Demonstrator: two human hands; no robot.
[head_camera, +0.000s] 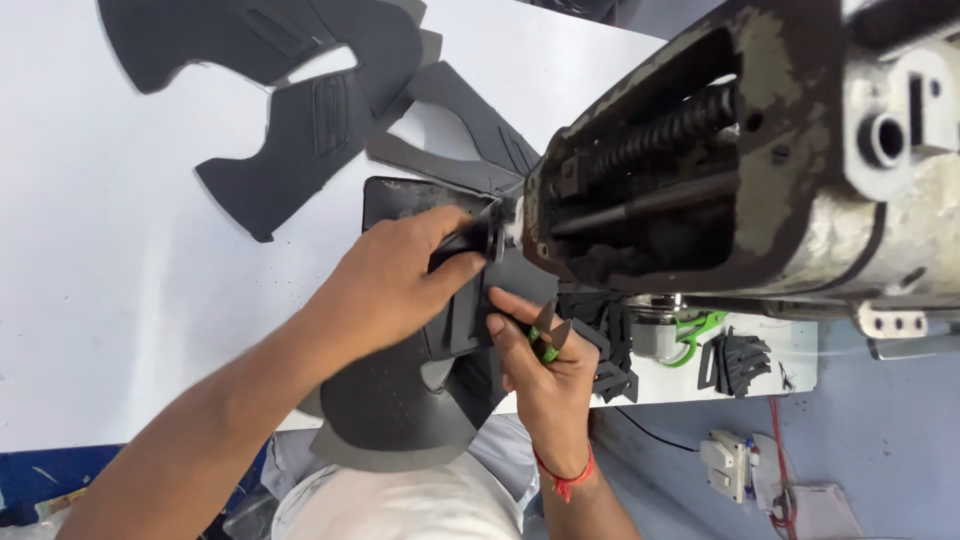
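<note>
A dark grey shoe-upper piece (400, 400) lies on the white table (100, 280) and runs under the head of a worn sewing machine (760, 150). My left hand (395, 285) presses on the piece, its fingertips right at the machine's needle end. My right hand (545, 375), with a red thread around the wrist, touches the edge of the piece. It also holds small green-handled thread snips (548, 338), blades pointing up. The needle itself is hidden behind my left fingers.
More dark grey cut pieces (300, 110) are spread at the far side of the table. Small black cut parts (740, 362) and a green-handled tool (697, 328) lie under the machine at right. A white switch box (730, 465) with cables sits on the blue floor.
</note>
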